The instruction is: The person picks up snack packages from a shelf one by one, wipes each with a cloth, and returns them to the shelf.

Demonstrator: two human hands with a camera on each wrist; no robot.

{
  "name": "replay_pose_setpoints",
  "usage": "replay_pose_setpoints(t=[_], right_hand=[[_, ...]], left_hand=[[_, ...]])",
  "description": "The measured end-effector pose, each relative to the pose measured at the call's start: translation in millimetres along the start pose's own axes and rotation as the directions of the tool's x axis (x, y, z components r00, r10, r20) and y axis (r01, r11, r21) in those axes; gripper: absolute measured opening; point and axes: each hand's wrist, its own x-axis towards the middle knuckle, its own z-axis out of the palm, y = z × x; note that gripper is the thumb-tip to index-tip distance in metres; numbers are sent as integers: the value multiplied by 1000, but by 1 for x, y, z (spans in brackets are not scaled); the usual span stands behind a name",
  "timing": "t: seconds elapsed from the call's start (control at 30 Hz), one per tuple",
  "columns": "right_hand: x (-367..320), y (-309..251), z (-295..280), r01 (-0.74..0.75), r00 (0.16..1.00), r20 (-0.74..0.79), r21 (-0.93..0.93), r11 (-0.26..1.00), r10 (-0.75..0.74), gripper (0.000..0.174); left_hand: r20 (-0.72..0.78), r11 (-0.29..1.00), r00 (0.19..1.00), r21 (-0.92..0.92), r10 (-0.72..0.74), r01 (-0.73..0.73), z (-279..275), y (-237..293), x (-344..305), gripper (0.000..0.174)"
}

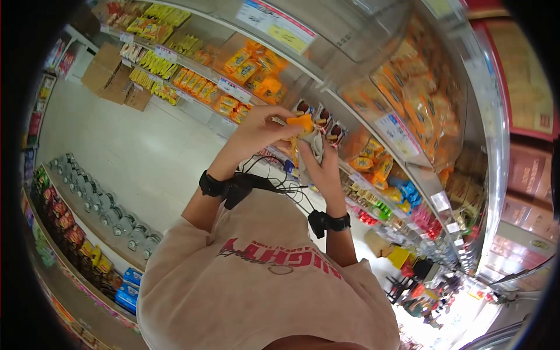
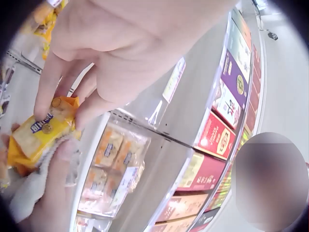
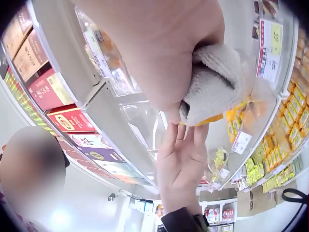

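Note:
A yellow-orange snack packet (image 2: pixel 44 135) is held between my two hands. My left hand (image 1: pixel 256 129) pinches its upper end with fingers and thumb. In my right hand (image 1: pixel 324 168), a folded whitish cloth (image 3: pixel 212 92) is gripped against the packet, its nap showing in the right wrist view. The cloth touches the packet's lower side in the left wrist view, with the right thumb on top. From the right wrist side, most of the packet is hidden behind the cloth, with only an orange edge showing. Both hands are above the shelf front in the head view.
Shelves ahead carry orange snack packets (image 1: pixel 248 64) in clear bins, with price labels (image 1: pixel 399 135) along the edges. Dark-red wrapped snacks (image 1: pixel 335 133) lie just beyond my hands. Cardboard boxes (image 1: pixel 108 73) stand on the floor at left. Cables (image 1: pixel 274 185) hang between my wrists.

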Motion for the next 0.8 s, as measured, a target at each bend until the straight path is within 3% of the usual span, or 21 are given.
replay_pose_setpoints(t=[0.23, 0.33, 0.43, 0.53, 0.63, 0.73, 0.8], right_hand=[[60, -22, 51, 79, 989, -93, -295, 952, -111, 36], [87, -29, 71, 206, 938, -187, -373, 905, -291, 38], [112, -25, 80, 52, 983, -144, -375, 926, -113, 41], [131, -19, 86, 65, 983, -158, -155, 986, -90, 41], [138, -6, 86, 179, 939, -276, -121, 976, -207, 39], [118, -15, 71, -49, 991, -115, 116, 992, 63, 27], [102, 2, 63, -16, 998, -64, 94, 995, 22, 31]], left_hand=[[-266, 998, 963, -45, 36, -50, -53, -20, 14, 37], [-321, 979, 945, -161, 66, -123, -71, -15, 20, 42], [-364, 958, 925, -209, 111, -198, -85, -22, 35, 47], [-438, 957, 889, -174, 135, -231, -93, -21, 48, 48], [-556, 939, 809, -137, 191, -316, -92, -16, 58, 50], [-554, 925, 799, -127, 233, -358, -104, -15, 68, 52], [-563, 930, 786, -81, 255, -359, -105, -16, 84, 53]])
